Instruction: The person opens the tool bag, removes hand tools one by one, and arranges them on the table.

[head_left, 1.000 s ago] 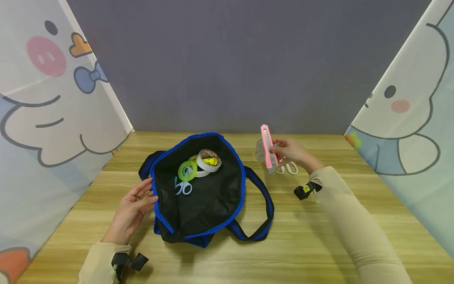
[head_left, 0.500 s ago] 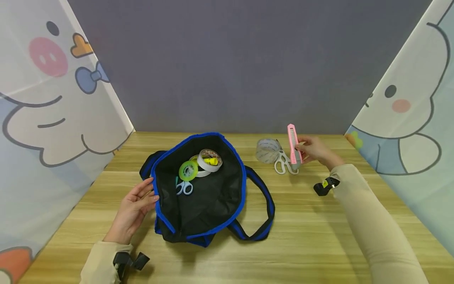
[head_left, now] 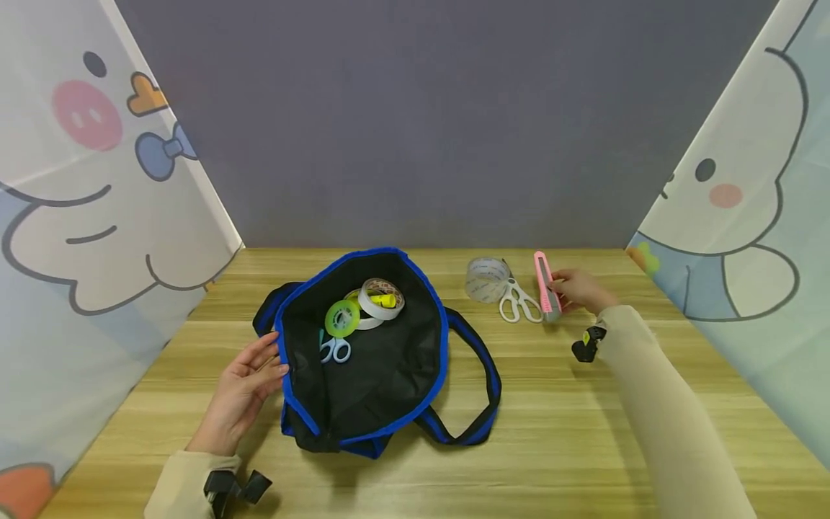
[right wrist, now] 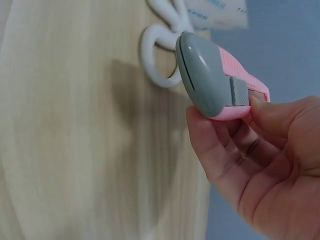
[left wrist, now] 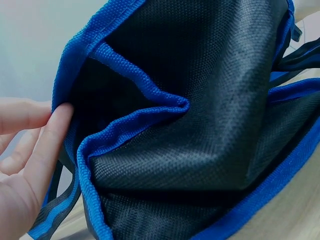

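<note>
My left hand (head_left: 240, 389) pinches the blue-trimmed rim of a black bag (head_left: 382, 382), thumb on the inner side, as the left wrist view shows. The bag's mouth gapes upward. Inside lie a green tape roll (head_left: 342, 318), white tape rolls (head_left: 381, 300), a yellow piece (head_left: 384, 300) and light-blue-handled scissors (head_left: 335, 349). Over at the right, my right hand (head_left: 578, 290) holds a pink and grey box cutter (head_left: 545, 282) between thumb and fingers. In the right wrist view the cutter's grey end (right wrist: 202, 75) points away from the palm, above the wooden surface.
White-handled scissors (head_left: 516, 301) lie just left of the box cutter, touching or close to a clear tape roll (head_left: 486, 280). A bag strap (head_left: 489, 375) loops out onto the wooden table (head_left: 519, 461). A grey panel (head_left: 428, 130) stands behind, with printed cloth walls at both sides.
My right hand has carried the box cutter rightward, away from the clear tape roll, and then lower beside the white scissors. My left hand stays on the bag's rim.
</note>
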`<state>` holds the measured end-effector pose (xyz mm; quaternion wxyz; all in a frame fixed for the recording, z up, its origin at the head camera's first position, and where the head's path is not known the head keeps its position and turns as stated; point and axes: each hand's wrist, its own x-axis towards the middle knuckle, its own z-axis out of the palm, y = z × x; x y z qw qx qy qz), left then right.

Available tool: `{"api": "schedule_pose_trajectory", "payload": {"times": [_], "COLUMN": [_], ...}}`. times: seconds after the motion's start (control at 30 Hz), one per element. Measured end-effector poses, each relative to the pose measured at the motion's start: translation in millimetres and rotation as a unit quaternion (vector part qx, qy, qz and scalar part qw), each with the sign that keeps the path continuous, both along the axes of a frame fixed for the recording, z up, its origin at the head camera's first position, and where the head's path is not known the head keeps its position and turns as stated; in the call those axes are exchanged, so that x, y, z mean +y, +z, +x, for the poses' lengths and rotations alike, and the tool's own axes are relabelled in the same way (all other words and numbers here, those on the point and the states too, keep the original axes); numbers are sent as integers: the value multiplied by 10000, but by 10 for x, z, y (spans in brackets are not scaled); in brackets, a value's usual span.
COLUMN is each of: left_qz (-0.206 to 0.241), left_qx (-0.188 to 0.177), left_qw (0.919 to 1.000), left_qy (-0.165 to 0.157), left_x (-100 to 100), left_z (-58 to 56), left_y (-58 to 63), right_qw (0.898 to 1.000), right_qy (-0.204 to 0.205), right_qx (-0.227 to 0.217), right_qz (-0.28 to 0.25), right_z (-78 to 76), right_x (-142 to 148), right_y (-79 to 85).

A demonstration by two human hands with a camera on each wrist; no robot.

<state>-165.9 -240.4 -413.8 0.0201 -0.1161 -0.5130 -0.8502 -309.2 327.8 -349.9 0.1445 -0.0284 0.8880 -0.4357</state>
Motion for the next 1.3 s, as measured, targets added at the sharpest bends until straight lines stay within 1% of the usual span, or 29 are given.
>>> {"api": "schedule_pose_trajectory", "payload": {"times": [0.1,0.2,0.37,0.5,0.57,0.73,0.83,0.97,1.13,1.3], "left_qz": [-22,-71,-188,-166,-132,-13,42,15,-65,-36], "left_qx": [11,-66,-197,-160,-111,41,75,25,-66,-29], "left_qw": [10000,9999,9995,9997,9998,10000,10000,10000,9999,10000], "left_qy": [4,29,149,130,91,0,-17,50,111,63], "left_x": [-12,-9,1,3,7,12,4,-4,3,24], "left_z": [14,17,14,12,10,-5,-5,10,17,5], "left_y": [-7,-5,8,9,8,5,5,12,30,31], "right_qw": [9999,9995,9980,9964,9962,9973,9973,9952,9913,9920], "right_qy": [-50,-71,-290,-439,-430,-428,-470,-593,-695,-697], "right_qx": [-153,-305,-553,-721,-739,-546,-377,-143,143,203], "right_qz": [-10,52,100,91,133,249,428,759,1111,1032], "right_z": [-38,-54,-96,-128,-132,-143,-178,-225,-243,-245], "right_x": [22,55,102,106,101,72,56,47,58,101], "right_y": [-58,-91,-151,-195,-199,-194,-219,-269,-320,-359]}}
